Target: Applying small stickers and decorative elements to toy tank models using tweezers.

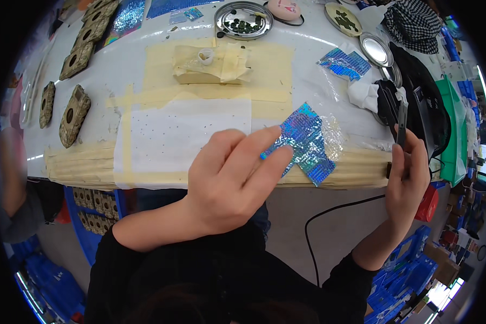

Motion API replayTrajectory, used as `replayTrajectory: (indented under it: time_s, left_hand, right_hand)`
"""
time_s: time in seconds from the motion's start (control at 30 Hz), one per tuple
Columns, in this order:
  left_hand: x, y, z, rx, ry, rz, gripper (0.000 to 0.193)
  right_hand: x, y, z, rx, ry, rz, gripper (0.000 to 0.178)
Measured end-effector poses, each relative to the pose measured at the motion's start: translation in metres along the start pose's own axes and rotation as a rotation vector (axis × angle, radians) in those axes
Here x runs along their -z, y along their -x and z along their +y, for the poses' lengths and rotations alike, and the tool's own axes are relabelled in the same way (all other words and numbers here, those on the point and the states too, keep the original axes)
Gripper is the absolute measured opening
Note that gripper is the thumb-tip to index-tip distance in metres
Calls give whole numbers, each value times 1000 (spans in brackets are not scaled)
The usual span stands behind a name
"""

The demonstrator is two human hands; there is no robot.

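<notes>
My left hand point(227, 175) is closed, pinching the left edge of a shiny blue holographic sheet point(308, 135) between thumb and fingers. The sheet has an uneven outline and is tilted above the table's front edge. At the right, my right hand point(407, 178) is closed on a slim dark grey tool point(402, 121) that points away from me. Its exact kind I cannot make out. Left of the sheet, a white paper point(183, 132) dotted with small dark specks lies taped to the table.
Behind the paper stands a tape-covered block point(213, 73) with a small white cup point(206, 56). A metal plate point(244, 32) holds dark pieces. Camouflage-patterned cases point(74, 116) lie at the left. A black bag point(424, 100) and green bin point(451, 129) are at the right; a black cable point(329, 209) hangs below.
</notes>
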State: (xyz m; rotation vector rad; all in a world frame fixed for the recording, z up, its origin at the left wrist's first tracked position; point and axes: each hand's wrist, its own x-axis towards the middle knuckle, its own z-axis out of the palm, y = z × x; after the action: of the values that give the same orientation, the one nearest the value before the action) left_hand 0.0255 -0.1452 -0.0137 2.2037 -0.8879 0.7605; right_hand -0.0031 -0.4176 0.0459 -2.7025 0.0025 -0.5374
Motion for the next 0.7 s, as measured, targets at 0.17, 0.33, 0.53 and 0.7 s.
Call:
replayTrajectory:
  time_s: [0.17,0.33,0.53,0.7]
  left_hand:
    - [11,21,5,-142,-91,-142,28]
    - [5,23,4,-172,-145,-162,27]
    - [4,19,6,-164,-167,-216,29]
    - [2,14,7,-145,-177,-243,26]
  right_hand:
    - [-10,31,-29,-52,-249,-106,22]
    - [-27,24,-46,254,-244,-251,48]
    - [-29,23,-50,283,-159,-430,59]
    - [-26,21,-57,240,-105,-497,56]
